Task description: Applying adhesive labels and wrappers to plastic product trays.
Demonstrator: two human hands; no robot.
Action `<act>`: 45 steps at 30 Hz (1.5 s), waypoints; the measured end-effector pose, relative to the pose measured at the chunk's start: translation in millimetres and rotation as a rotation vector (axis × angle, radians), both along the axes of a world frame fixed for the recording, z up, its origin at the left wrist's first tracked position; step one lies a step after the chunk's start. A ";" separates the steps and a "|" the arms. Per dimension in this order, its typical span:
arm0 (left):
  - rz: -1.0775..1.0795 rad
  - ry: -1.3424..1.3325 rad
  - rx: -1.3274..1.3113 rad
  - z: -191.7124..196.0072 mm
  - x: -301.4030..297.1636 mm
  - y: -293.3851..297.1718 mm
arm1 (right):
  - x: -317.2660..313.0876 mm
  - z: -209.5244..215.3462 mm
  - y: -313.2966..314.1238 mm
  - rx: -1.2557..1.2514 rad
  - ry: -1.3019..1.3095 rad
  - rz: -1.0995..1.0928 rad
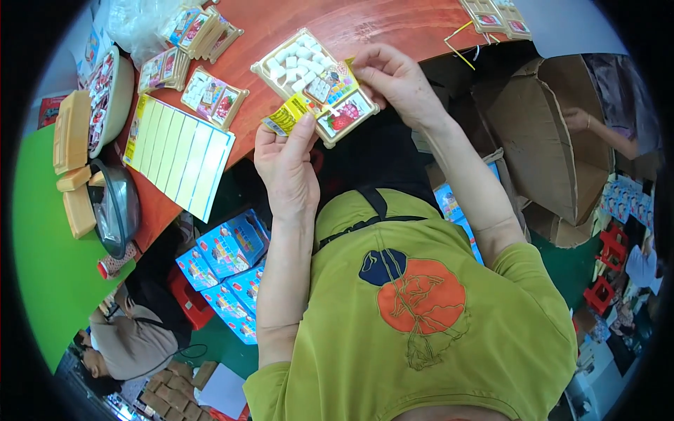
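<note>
Between my hands is a small tan plastic tray (323,88), tilted, with white cubes (300,63) in its upper part and a fruit picture on its lower part. A yellow printed label (286,116) crosses the tray's middle, one end sticking out to the left. My left hand (289,165) is closed at the tray's lower left, its thumb pressing on the label. At the upper right edge, my right hand (400,81) pinches the label's other end against the tray; its fingertips are partly hidden. A similar filled tray (215,97) lies on the red-brown table (351,17).
Left on the table lie a label sheet (179,158), stacked trays (193,31) and a bowl of small packets (112,102). A dark-rimmed container (116,210) stands nearer. Blue printed boxes (228,256) stand below. At right, a large open carton (544,133) has another person's hand (577,120) beside it.
</note>
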State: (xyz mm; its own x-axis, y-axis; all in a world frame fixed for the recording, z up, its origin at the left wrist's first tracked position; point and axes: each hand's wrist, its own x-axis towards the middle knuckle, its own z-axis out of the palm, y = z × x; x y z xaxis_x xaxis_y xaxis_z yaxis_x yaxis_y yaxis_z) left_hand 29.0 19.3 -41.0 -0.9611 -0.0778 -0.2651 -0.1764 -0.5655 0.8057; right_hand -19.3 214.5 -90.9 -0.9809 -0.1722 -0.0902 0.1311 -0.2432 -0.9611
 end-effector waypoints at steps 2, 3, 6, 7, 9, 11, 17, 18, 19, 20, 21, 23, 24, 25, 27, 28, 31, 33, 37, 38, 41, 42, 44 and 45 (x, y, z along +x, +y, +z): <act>-0.016 0.018 -0.009 -3.8 3.6 -3.5 | 5.1 2.8 -17.7 -0.281 -0.051 0.019; -0.028 0.026 -0.014 -5.3 4.8 -4.7 | 11.0 6.5 -21.3 -0.314 -0.120 0.045; 0.017 0.045 -0.083 -3.8 8.0 -3.6 | 20.5 16.1 -24.2 -0.467 -0.172 0.052; 0.041 0.062 -0.121 -3.6 9.3 -2.7 | 22.5 19.3 -19.3 -0.481 -0.212 0.092; 0.068 0.077 -0.139 -1.3 14.3 0.5 | 25.5 25.9 -17.9 -0.492 -0.254 0.135; 0.097 0.092 -0.158 1.4 16.7 0.4 | 30.4 33.9 -21.4 -0.564 -0.153 0.136; 0.101 0.171 -0.282 1.3 23.2 -1.9 | 40.0 40.1 -31.5 -0.010 0.035 0.109; 0.076 0.170 -0.307 2.9 23.4 -3.8 | 39.1 35.1 -29.2 -0.032 0.068 0.119; 0.052 0.168 -0.330 4.4 23.3 -5.9 | 40.0 34.5 -27.4 -0.032 0.066 0.125; 0.057 0.165 -0.330 6.2 22.6 -8.1 | 40.9 33.7 -25.7 -0.126 0.032 0.149; -0.011 0.157 -0.290 8.0 21.4 -10.5 | 41.8 32.8 -24.1 -0.219 -0.003 0.173; -0.068 0.144 -0.255 9.6 21.6 -18.4 | 44.5 33.8 -20.6 -0.203 -0.005 0.199; -0.159 0.151 -0.195 9.6 22.1 -23.5 | 45.9 34.3 -20.3 -0.185 -0.005 0.216; -0.254 0.156 -0.131 8.7 21.9 -27.7 | 48.1 34.3 -20.2 -0.184 -0.010 0.219; -0.290 0.166 -0.144 7.5 20.3 -38.7 | 53.0 34.0 -21.5 -0.334 -0.033 0.216; -0.329 0.179 -0.160 7.7 19.9 -43.9 | 54.6 33.6 -23.3 -0.335 -0.038 0.219; -0.351 0.246 -0.141 10.2 21.0 -42.4 | 56.7 31.3 -28.2 -0.337 0.013 0.184; -0.386 -0.026 0.181 17.6 22.5 -40.1 | 56.1 29.6 -30.3 -0.324 0.005 0.310; -0.310 -0.057 0.134 7.8 18.5 -46.2 | 57.0 37.4 -47.8 -0.254 0.077 0.360; -0.281 -0.063 0.107 8.3 19.2 -45.8 | 55.7 35.8 -50.8 -0.262 0.103 0.346; -0.221 -0.072 0.071 4.2 17.2 -43.8 | 61.4 31.2 -59.6 -0.281 0.063 0.254; -0.212 -0.088 0.075 1.9 15.5 -40.3 | 61.4 24.2 -58.6 -0.176 0.129 0.234; -0.203 -0.045 0.047 -10.5 11.4 -36.0 | 68.8 15.7 -56.6 -0.171 0.030 0.212; -0.160 0.015 -0.004 -14.6 15.0 -33.1 | 70.5 12.9 -57.0 -0.163 -0.091 0.188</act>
State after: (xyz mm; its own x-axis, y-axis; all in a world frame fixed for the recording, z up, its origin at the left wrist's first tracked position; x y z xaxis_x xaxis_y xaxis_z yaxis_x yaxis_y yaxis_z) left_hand 43.9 -13.8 -55.6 -0.9652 0.0758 -0.2503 -0.2519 -0.5277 0.8112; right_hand 51.2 157.5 -77.9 -0.9196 -0.3698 -0.1324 0.2723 -0.3575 -0.8933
